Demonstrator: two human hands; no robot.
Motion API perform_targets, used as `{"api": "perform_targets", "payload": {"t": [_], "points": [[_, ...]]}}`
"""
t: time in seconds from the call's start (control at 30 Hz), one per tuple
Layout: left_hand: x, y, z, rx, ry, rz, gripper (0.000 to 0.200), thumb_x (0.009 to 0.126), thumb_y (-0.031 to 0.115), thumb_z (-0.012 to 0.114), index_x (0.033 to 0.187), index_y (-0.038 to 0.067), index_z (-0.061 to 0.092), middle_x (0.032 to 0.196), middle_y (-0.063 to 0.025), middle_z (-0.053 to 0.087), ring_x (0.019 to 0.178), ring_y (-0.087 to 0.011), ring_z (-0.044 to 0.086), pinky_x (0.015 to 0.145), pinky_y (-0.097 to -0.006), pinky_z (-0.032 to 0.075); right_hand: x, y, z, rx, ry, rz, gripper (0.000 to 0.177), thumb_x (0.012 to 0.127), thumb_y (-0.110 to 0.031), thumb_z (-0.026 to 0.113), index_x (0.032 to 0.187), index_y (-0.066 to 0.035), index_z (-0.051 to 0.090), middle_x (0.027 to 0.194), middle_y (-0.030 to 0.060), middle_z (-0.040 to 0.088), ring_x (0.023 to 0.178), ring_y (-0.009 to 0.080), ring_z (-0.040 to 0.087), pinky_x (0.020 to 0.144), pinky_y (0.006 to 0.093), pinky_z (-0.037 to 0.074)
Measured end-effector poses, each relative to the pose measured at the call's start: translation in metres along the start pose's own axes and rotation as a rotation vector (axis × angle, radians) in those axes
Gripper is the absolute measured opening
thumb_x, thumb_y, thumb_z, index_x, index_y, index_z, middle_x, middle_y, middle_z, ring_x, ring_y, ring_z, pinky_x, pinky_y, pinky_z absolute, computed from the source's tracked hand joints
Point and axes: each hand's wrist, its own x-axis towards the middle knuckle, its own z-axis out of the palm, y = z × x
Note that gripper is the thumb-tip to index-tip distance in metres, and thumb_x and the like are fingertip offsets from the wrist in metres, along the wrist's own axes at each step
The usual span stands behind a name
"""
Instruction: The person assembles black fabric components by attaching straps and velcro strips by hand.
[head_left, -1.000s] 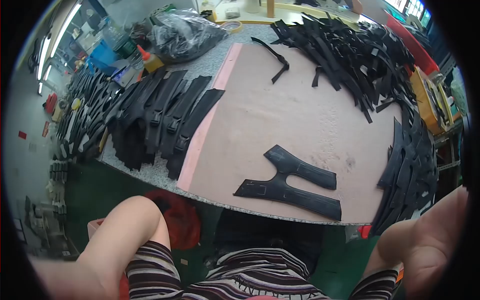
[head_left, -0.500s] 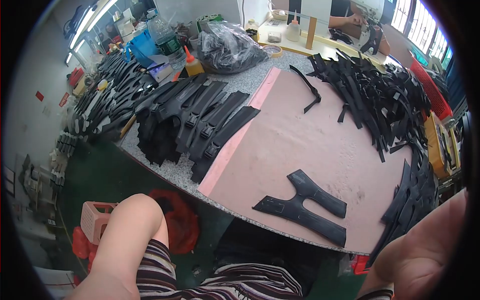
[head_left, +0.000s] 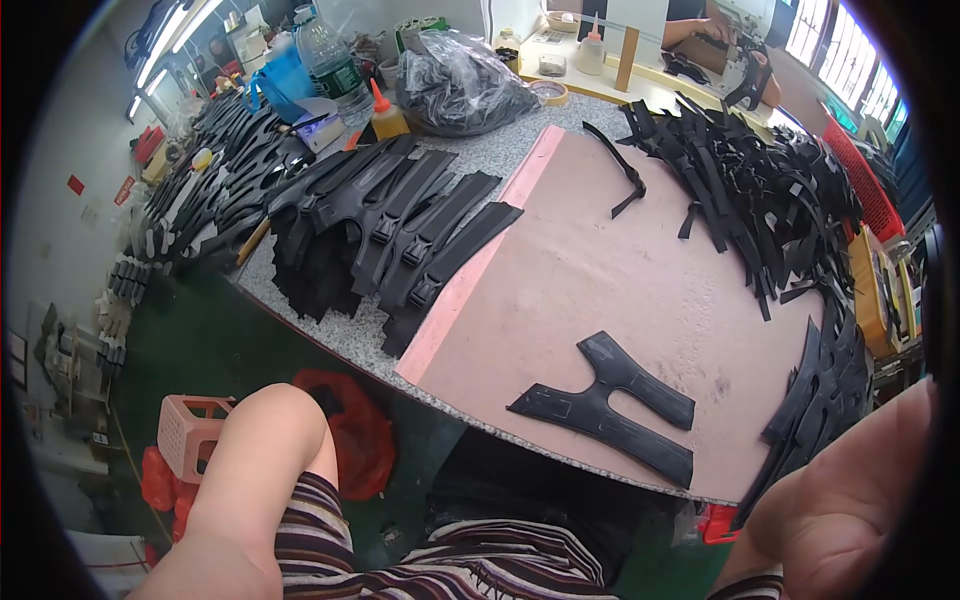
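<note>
My left arm (head_left: 240,480) is bent at the lower left, its hand outside the frame. Bare skin of my right arm (head_left: 850,490) fills the lower right corner, and no fingers show there. A forked black piece (head_left: 610,410) lies flat on the pink mat (head_left: 560,300) near the table's front edge. One black strap with a buckle (head_left: 625,175) rests farther back on the mat. Left of the mat, black pieces with buckles (head_left: 415,250) overlap in a row.
A heap of black straps (head_left: 750,190) covers the right back, with more black pieces (head_left: 815,390) below it. Behind stand a filled plastic bag (head_left: 460,85), a glue bottle (head_left: 387,115) and a water bottle (head_left: 335,70). Another person's hand (head_left: 712,32) is at a sewing machine.
The view has shifted slightly, so the table items sit a little higher in the frame. Nothing on the mat has changed place.
</note>
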Motion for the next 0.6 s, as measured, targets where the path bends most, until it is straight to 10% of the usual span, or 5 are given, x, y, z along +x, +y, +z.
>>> {"api": "perform_targets", "payload": {"t": [0.3, 0.37, 0.4, 0.5, 0.6], "points": [[-0.007, -0.045, 0.004, -0.387, -0.053, 0.062, 0.028, 0.105, 0.023, 0.059, 0.129, 0.028, 0.071, 0.125, 0.0160, 0.070, 0.133, 0.0023, 0.046, 0.111, -0.0272, 0.038, 0.005, -0.001, 0.009, -0.040, -0.029, 0.039, 0.065, 0.091, -0.026, 0.074, 0.142, -0.001, 0.041, 0.130, 0.0270, 0.056, 0.100, 0.0303, 0.061, 0.085, 0.0401, 0.050], [-0.022, -0.055, -0.003, -0.165, -0.012, 0.181, 0.028, 0.105, 0.023, 0.059, 0.130, 0.029, 0.071, 0.125, 0.0171, 0.070, 0.134, 0.0031, 0.045, 0.112, -0.0269, 0.038, 0.004, 0.001, 0.023, -0.058, -0.040, 0.052, 0.066, 0.092, -0.026, 0.074, 0.143, -0.001, 0.041, 0.131, 0.0273, 0.056, 0.100, 0.0304, 0.060, 0.085, 0.0402, 0.050], [-0.032, -0.047, -0.011, 0.512, 0.177, 0.298, 0.031, 0.101, 0.025, 0.067, 0.131, 0.020, 0.070, 0.116, 0.0037, 0.075, 0.117, -0.0088, 0.063, 0.101, -0.0316, 0.049, 0.007, 0.003, 0.029, -0.075, -0.059, 0.073, 0.066, 0.092, -0.026, 0.074, 0.143, -0.001, 0.041, 0.131, 0.0275, 0.055, 0.100, 0.0305, 0.060, 0.085, 0.0403, 0.050], [-0.057, -0.044, -0.025, 0.449, 0.087, 0.046, 0.047, 0.104, 0.045, 0.057, 0.139, 0.014, 0.056, 0.123, -0.0043, 0.062, 0.107, -0.0212, 0.062, 0.094, -0.0427, 0.048, 0.013, 0.010, 0.049, -0.140, -0.114, 0.108, 0.067, 0.092, -0.026, 0.073, 0.144, -0.001, 0.040, 0.132, 0.0280, 0.055, 0.100, 0.0307, 0.060, 0.085, 0.0404, 0.049], [-0.079, -0.029, -0.028, 0.650, 0.053, -0.133, 0.033, 0.103, 0.052, 0.054, 0.112, 0.020, 0.059, 0.086, 0.0024, 0.058, 0.077, -0.0150, 0.058, 0.077, -0.0361, 0.047, 0.024, 0.016, 0.074, -0.180, -0.213, 0.086, 0.066, 0.092, -0.026, 0.073, 0.144, -0.003, 0.041, 0.131, 0.0267, 0.055, 0.100, 0.0302, 0.060, 0.084, 0.0405, 0.049]]}}
